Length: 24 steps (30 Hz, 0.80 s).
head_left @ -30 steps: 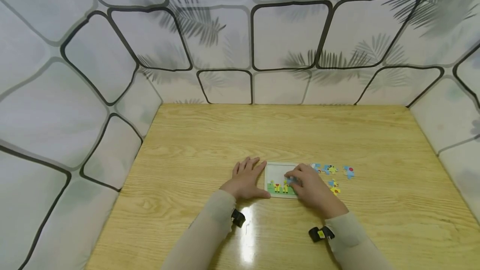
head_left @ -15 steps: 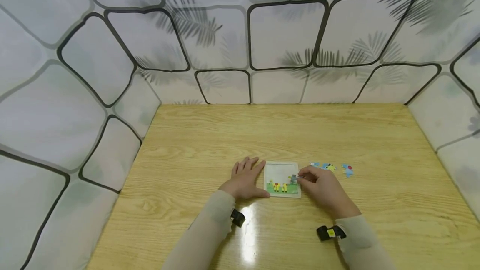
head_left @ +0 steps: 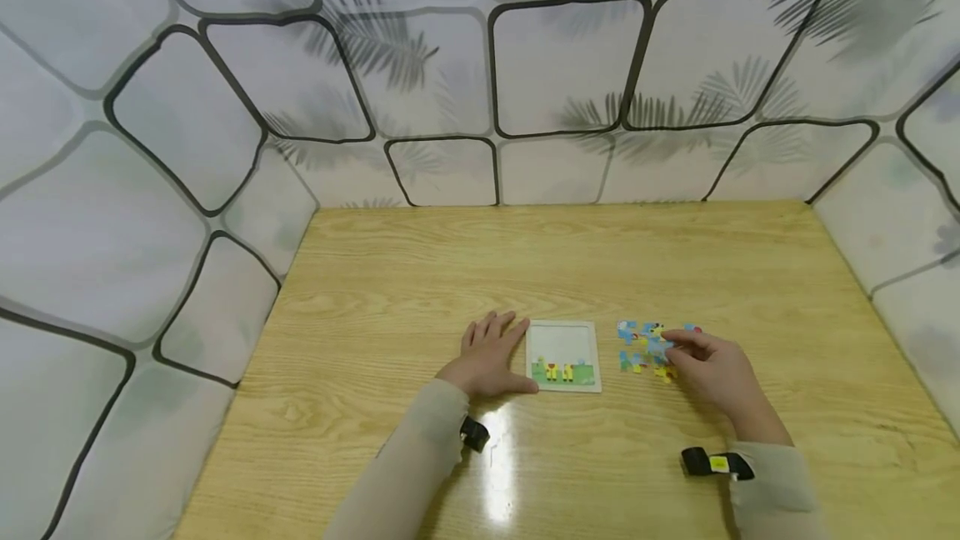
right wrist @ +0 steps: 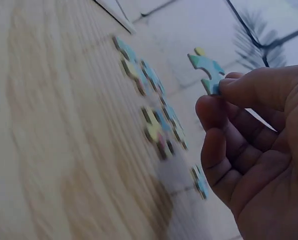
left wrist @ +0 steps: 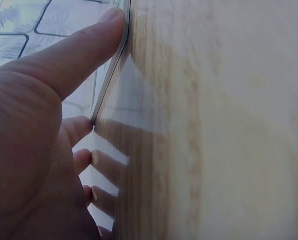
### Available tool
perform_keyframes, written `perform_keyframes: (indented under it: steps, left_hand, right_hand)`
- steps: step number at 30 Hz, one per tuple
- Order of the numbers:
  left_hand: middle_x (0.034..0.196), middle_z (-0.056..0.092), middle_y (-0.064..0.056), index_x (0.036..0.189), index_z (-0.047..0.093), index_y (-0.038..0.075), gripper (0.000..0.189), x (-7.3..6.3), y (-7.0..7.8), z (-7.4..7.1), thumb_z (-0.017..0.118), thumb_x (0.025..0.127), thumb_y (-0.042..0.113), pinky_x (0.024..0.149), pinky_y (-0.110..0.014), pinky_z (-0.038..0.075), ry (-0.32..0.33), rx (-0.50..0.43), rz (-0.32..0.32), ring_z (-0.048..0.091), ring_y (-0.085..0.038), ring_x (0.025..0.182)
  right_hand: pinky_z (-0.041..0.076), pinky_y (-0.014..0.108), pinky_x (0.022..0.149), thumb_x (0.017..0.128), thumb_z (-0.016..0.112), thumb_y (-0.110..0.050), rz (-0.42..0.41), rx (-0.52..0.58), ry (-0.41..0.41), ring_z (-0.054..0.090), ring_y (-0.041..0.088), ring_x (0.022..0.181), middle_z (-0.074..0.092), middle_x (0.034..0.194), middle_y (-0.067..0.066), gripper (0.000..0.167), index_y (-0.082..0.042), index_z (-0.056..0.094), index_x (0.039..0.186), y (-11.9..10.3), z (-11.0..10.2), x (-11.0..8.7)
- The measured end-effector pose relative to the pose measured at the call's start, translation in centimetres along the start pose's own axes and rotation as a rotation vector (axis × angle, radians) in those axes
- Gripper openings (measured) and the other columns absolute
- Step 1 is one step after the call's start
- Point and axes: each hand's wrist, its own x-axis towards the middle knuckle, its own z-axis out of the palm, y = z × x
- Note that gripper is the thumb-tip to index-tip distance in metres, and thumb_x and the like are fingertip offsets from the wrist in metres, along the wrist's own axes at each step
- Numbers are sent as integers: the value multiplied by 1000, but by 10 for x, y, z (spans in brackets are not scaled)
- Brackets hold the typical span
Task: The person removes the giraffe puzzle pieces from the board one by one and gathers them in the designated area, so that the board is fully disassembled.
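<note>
In the head view, a pale puzzle board (head_left: 561,342) lies flat, with green and yellow pieces (head_left: 559,373) along its bottom. My left hand (head_left: 489,361) rests spread beside it, thumb and index finger touching its left edge. The left wrist view shows the straight thumb (left wrist: 84,55) against that rim. My right hand (head_left: 716,369) is over the loose pieces on the right. Between its thumb and index finger it pinches a light blue and green puzzle piece (right wrist: 207,72) with a yellow tab, raised off the table in the right wrist view.
Several loose puzzle pieces (head_left: 628,332) lie to the right of the board, partly hidden by the right hand. The wooden table (head_left: 450,265) reaches back to a patterned fabric wall (head_left: 562,65), with more fabric on both sides.
My right hand has moved right, from over the board to above the loose pieces, carrying the pinched puzzle piece along. The left hand stays at the board's left edge.
</note>
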Motion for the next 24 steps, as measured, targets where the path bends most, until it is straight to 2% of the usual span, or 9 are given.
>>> perform_keyframes:
  steps: [4,8,12,15,19,24]
  left_hand:
    - [169,6,-1,163,17,28,103,0,1,0,75,84,59,122,-54,-4,3,-4,6,-4,-30,155]
    - [169,6,-1,163,17,28,104,2,1,1,74,83,60,122,-54,-3,7,5,9,-3,-29,155]
    - [169,6,-1,163,16,28,104,4,-1,1,74,83,61,122,-53,-2,10,29,1,-3,-30,155]
    - [169,6,-1,163,16,29,104,3,-2,1,74,83,62,122,-54,-2,7,26,-2,-3,-30,155]
    - [169,6,-1,163,16,29,105,2,-4,1,74,83,62,122,-54,-2,4,18,-4,-4,-30,155]
    - [169,6,-1,163,16,29,104,0,-4,-1,74,83,61,122,-54,-2,8,27,-11,-3,-30,155]
  right_hand:
    - [51,18,66,100,65,-22,21,-28,30,56,-9,82,69,107,15,37,2,65,128,13,-14,-3]
    - [49,16,66,99,66,-26,57,-86,27,54,-10,81,69,106,15,35,2,66,121,24,-26,-5]
    - [48,18,65,99,66,-31,107,-143,10,55,-3,82,70,105,12,36,0,69,118,31,-32,-7]
    - [48,23,67,99,65,-30,130,-174,-10,58,7,86,71,105,13,36,0,69,119,33,-34,-7]
    - [47,31,68,98,63,-21,115,-247,-21,61,20,88,71,101,14,31,3,69,117,32,-35,-6]
    - [49,44,71,96,59,-14,83,-352,-25,61,30,86,68,96,16,29,7,66,115,26,-36,-1]
